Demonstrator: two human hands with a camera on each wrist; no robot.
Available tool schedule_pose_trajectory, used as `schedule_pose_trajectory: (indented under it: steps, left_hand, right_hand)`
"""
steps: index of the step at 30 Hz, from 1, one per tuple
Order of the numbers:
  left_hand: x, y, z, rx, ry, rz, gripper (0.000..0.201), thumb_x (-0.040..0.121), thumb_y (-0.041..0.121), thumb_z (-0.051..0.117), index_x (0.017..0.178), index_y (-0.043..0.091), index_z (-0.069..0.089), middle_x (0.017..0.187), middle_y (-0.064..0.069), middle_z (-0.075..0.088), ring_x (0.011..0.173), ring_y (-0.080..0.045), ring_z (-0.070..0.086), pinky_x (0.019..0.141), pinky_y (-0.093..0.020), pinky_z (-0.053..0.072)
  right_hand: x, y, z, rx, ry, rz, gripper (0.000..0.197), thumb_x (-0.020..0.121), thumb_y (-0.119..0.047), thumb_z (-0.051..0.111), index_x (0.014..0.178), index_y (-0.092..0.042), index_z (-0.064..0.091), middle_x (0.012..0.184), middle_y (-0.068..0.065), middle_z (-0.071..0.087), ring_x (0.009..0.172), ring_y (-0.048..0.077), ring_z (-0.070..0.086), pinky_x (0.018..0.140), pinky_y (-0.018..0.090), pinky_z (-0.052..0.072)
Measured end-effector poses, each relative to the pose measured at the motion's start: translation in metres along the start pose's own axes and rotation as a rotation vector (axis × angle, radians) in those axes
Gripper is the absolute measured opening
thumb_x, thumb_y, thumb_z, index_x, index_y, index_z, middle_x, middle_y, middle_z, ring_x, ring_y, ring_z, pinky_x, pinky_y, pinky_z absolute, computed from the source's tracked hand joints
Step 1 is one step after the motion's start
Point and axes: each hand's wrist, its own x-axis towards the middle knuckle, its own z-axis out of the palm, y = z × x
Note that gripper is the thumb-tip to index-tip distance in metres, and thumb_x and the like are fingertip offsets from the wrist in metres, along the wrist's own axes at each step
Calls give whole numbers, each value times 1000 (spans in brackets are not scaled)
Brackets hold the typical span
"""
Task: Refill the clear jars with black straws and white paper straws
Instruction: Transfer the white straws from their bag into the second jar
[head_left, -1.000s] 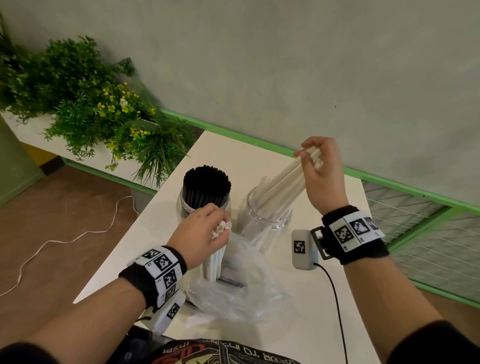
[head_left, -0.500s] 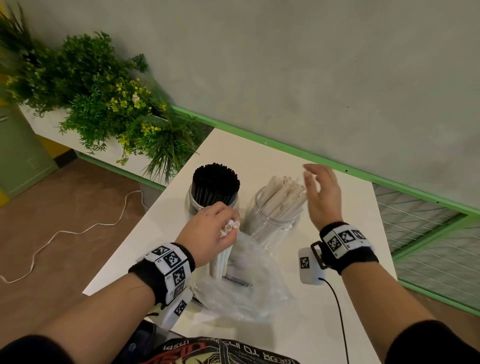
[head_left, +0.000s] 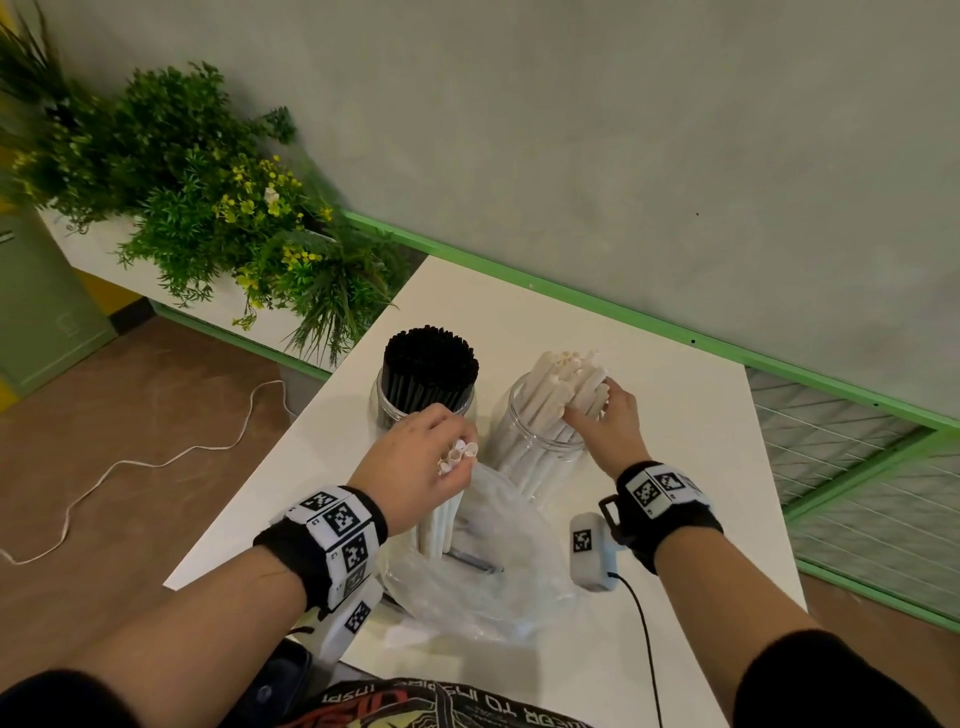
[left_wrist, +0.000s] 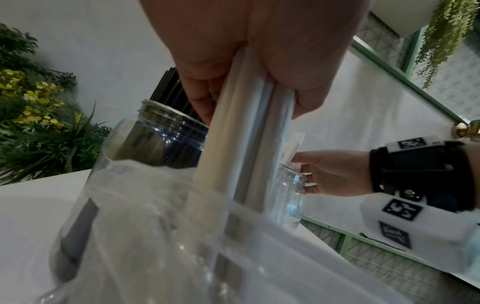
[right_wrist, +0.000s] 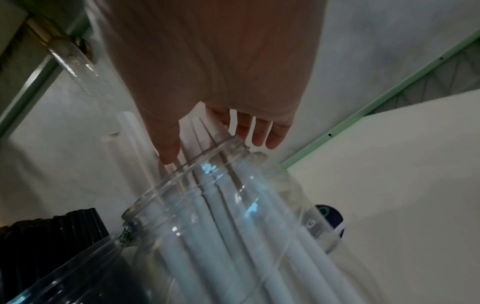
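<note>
Two clear jars on the white surface (head_left: 675, 415), one packed with black straws, one part-filled with white paper straws.

The white paper straws (head_left: 563, 387) lean in the right-hand jar (head_left: 524, 447), tops fanned above its rim; the right hand (head_left: 608, 421) rests on them with its fingers (right_wrist: 262, 131) fairly straight, gripping nothing that I can see. Just beside it on the left, the second jar (head_left: 382, 405) stands crammed with black straws (head_left: 430, 358). In front, the left hand (head_left: 415, 462) curls tightly round a small upright bundle of white straws (head_left: 441, 514), whose lower ends sit in a crumpled clear plastic bag (head_left: 498, 571). Potted greenery (head_left: 208, 208) stands off to the left.
</note>
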Motion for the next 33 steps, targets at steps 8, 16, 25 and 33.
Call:
schedule_pose_trajectory:
  steps: [8,16,25,33]
  left_hand:
    - [-1,1,1,-14,11,-5,31,84,44,39,99,25,58,99,12,49,86,-11,48,74,-22,35]
    - [0,2,0,-14,0,1,33,84,45,37,99,25,58,98,14,46,85,-8,47,75,-21,33]
    - [-1,0,1,-23,8,7,32,84,44,38,99,24,58,99,14,47,85,-8,47,74,-20,32]
    - [-1,-1,1,-28,15,3,29,84,43,40,98,26,58,98,15,45,85,-7,45,73,-20,31]
  right_hand:
    - [0,-13,24,278,205,51,69,77,-17,77,132,-12,35,112,6,52,98,22,54,80,30,42]
    - [4,-22,18,183,282,-97,59,78,-27,78,124,-12,45,112,0,51,104,16,49,86,24,36]
    - [5,-26,2,34,304,-404,49,88,-12,67,131,-8,44,123,-1,43,103,1,40,90,8,31]
    - [-1,-2,-2,-181,222,-601,34,98,-16,41,124,-5,60,132,10,54,129,29,40,110,47,34]
